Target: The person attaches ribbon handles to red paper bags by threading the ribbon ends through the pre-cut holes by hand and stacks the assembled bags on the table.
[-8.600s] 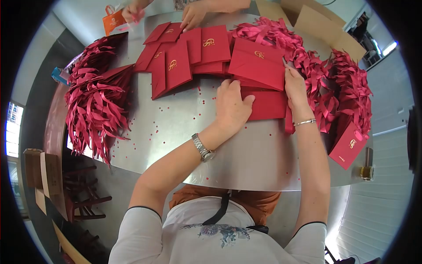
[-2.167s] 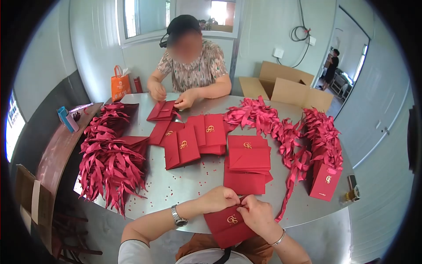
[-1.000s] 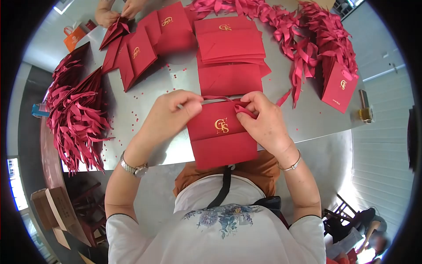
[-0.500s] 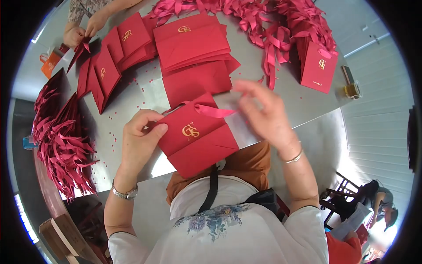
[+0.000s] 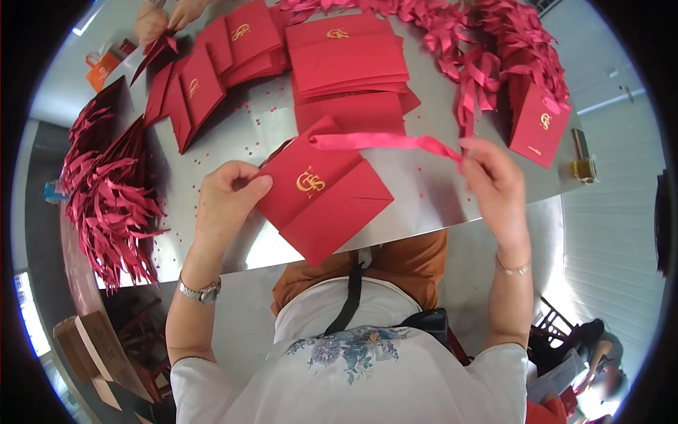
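My left hand (image 5: pixel 233 205) pinches the left edge of a flat red paper bag (image 5: pixel 332 198) with a gold logo, tilted near the table's front edge. A pink ribbon (image 5: pixel 388 140) comes out of a hole near the bag's top and stretches to the right. Its far end is pinched between the fingers of my right hand (image 5: pixel 494 180). Just beyond the held bag lies a stack of flat red bags (image 5: pixel 346 60).
More red bags (image 5: pixel 201 95) lie to the left, near another person's hands (image 5: pixel 169 20). Ribboned bags (image 5: pixel 113 212) are heaped at the far left. Loose ribbons (image 5: pixel 480 78) and upright bags (image 5: pixel 540 124) occupy the right. A small jar (image 5: pixel 584 169) stands at the table's right edge.
My right hand has moved right and closed on the ribbon, which is now drawn out long and taut from the bag. My left hand keeps its hold. The view has shifted slightly.
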A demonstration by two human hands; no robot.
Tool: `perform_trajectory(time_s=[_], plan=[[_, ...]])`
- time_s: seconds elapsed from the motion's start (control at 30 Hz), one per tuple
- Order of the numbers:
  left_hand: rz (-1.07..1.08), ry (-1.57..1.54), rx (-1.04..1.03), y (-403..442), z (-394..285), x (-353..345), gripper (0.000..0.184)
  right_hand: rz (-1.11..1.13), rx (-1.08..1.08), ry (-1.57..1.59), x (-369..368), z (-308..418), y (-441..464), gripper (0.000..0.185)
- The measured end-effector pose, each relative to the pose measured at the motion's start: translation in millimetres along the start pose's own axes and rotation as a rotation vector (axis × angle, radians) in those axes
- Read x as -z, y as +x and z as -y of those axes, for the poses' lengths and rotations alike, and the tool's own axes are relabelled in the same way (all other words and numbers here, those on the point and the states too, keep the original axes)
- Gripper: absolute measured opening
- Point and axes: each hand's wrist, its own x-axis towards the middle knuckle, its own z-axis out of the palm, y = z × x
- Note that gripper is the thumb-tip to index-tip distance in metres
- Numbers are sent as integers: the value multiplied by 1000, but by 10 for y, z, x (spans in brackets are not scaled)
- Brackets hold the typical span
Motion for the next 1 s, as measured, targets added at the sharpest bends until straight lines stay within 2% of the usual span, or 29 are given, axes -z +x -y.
perform_trajectory(time_s=[0.07, 0.1, 0.17, 0.2, 0.33, 0.47, 0.5, 0.57, 0.67, 0.7, 0.77, 0.83, 0.9, 0.93, 1.0], plan=[[-2, 43, -69, 57, 25, -2, 18, 102, -100, 278, 123, 161, -153, 24], [1, 39, -47, 66, -16, -18, 18, 204, -51, 429, 209, 187, -221, 22], [10, 2, -53, 61, -95, -71, 20, 269, 123, 611, 224, 189, -312, 23], [18, 16, -53, 80, -85, -86, 21, 359, 240, 681, 208, 163, -269, 36], [98, -12, -42, 171, -2, -72, 20, 379, 332, 818, 79, 222, -284, 42], [204, -100, -1, 155, -3, -54, 21, 177, 430, 637, 71, 165, -273, 32], [198, -105, 3, 142, -27, -55, 21, 186, 430, 638, 1, 210, -236, 32], [228, -148, 61, 117, -79, -71, 21, -124, 552, 429, -179, 348, -153, 33], [250, -167, 55, 113, -137, -146, 19, 199, 436, 583, -201, 535, -199, 42], [255, -170, 57, 114, -176, -170, 19, 190, 279, 555, -346, 717, -251, 38], [294, -9, -8, 117, -270, -217, 17, 435, -37, 592, -566, 776, -211, 30], [311, 30, -20, 125, -343, -286, 17, 405, -185, 372, -907, 644, -176, 22], [327, 70, -27, 145, -338, -355, 17, 407, -115, 83, -1090, 445, -132, 17], [324, 92, -81, 163, -302, -395, 18, 340, 8, -8, -1154, 372, -137, 12], [329, 113, -128, 187, -226, -442, 19, 281, 52, -11, -1252, 235, -137, 12]])
